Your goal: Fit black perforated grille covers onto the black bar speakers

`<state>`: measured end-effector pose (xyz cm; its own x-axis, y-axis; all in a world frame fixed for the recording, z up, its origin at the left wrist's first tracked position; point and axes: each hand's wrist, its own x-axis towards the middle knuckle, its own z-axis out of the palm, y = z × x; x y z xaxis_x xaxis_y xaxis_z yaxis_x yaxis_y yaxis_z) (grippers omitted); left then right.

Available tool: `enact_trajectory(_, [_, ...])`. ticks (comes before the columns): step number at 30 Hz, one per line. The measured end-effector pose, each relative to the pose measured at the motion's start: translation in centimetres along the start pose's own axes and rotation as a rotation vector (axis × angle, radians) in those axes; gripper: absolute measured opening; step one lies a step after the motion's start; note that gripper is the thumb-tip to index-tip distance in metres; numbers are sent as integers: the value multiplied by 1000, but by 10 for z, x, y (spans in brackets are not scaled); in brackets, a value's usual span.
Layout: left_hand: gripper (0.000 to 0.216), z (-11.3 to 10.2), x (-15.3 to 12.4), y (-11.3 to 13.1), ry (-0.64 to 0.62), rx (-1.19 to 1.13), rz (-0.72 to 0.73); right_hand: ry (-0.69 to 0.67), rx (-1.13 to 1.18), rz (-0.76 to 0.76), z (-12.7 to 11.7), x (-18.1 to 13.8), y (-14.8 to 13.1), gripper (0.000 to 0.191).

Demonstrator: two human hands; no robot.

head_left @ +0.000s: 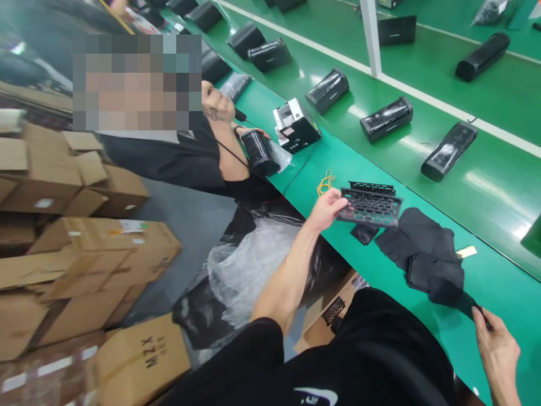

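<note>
My left hand is closed on the near edge of a black perforated plastic grille that lies just above the green table. My right hand, at the lower right, pinches the end of a black fabric strip. That strip leads into a pile of black fabric pieces lying between my two hands. A small black fabric square sits under the grille.
A co-worker to the left holds a black speaker beside a small white-and-black device. Several black speakers lie along the green conveyor. Yellow rubber bands lie near the grille. Cardboard boxes and plastic bags fill the floor.
</note>
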<state>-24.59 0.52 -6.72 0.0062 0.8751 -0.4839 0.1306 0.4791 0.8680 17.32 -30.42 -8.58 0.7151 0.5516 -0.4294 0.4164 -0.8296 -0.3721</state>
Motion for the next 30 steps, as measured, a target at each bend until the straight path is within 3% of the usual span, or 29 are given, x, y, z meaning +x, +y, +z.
enact_trajectory(3, [69, 50, -22, -27, -255, -238, -54, -70, 8, -47, -42, -16, -25, 65])
enact_trajectory(5, [64, 96, -38, -49, -415, -323, -162, -158, 62, -135, -68, -27, -53, 66])
enact_trajectory(7, [58, 143, -53, -69, -482, -390, -241, -262, 178, -238, -86, -36, -84, 64])
enact_trajectory(9, [55, 183, -69, -85, -526, -423, -284, -402, 326, -288, -92, -41, -110, 56])
enact_trajectory(12, [52, 221, -89, -97, -593, -471, -342, -499, 562, -198, -82, -35, -125, 51])
enact_trajectory(15, [51, 233, -100, -98, -626, -522, -382, -385, 623, -60, -63, -16, -105, 59])
enact_trajectory(19, [49, 227, -103, -90, -588, -552, -389, -150, 230, 1, -47, 3, -66, 63])
enact_trajectory(23, [56, 216, -105, -79, -636, -510, -335, -39, -13, -9, -46, -2, -49, 60])
enact_trajectory(26, [61, 211, -108, -70, -656, -508, -330, 26, 169, 29, -47, -10, -42, 67])
enact_trajectory(30, [59, 206, -111, -56, -655, -474, -310, -201, 691, 210, -39, -15, -34, 72])
